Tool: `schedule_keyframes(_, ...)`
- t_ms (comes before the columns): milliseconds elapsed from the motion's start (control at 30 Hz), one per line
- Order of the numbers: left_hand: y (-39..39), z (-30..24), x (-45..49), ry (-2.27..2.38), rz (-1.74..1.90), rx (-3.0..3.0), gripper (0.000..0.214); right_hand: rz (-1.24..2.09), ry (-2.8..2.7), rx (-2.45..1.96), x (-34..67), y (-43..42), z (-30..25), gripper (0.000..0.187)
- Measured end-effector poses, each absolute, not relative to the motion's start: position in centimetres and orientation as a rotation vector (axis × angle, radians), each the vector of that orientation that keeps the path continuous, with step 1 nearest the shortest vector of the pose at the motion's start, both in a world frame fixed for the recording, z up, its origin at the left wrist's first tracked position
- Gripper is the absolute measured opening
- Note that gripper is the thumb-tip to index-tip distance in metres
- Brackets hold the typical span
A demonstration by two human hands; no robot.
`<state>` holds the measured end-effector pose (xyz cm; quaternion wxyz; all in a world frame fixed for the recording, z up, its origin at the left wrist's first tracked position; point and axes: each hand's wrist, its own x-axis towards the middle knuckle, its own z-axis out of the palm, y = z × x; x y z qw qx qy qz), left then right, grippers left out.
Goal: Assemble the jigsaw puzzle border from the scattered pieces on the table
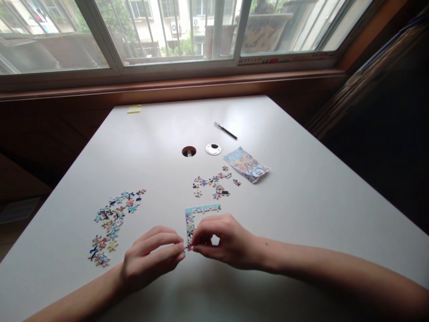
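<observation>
A partly joined jigsaw puzzle (pixel 203 208) lies on the white table, its top strip and left strip meeting in a corner. At the lower end of the left strip, a small puzzle piece (pixel 189 247) shows between my two hands. My left hand (pixel 154 255) comes from the left, its thumb and fingertips closed at the piece's left side. From the right, my right hand (pixel 226 241) pinches at the same spot with thumb and index finger, the other fingers curled. My right fingers hide part of the left strip. Exactly how each fingertip grips is too small to see.
Loose puzzle pieces (pixel 114 219) spread at the left, and a smaller group (pixel 214 181) lies beyond the joined strips. Farther back are a picture sheet (pixel 247 164), a pen (pixel 226 130), a round cable hole (pixel 189 151) and its metal cover (pixel 213 149). A window stands behind the table.
</observation>
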<state>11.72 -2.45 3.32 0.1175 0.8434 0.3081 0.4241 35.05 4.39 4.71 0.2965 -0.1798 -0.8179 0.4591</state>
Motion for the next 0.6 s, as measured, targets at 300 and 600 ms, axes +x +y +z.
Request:
schedule_keyframes(300, -2.1, 3.6, 12.0, 0.942, 1.229, 2.454, 0.027, 1.151, -2.175, -0.562, 35.1, 4.2, 4.2, 0.008)
schedule_keyframes(600, -1.9, 2.7, 11.6, 1.026, 1.001, 2.602, 0.023, 0.873, -2.52, -0.477, 35.7, 5.3, 2.6, 0.009)
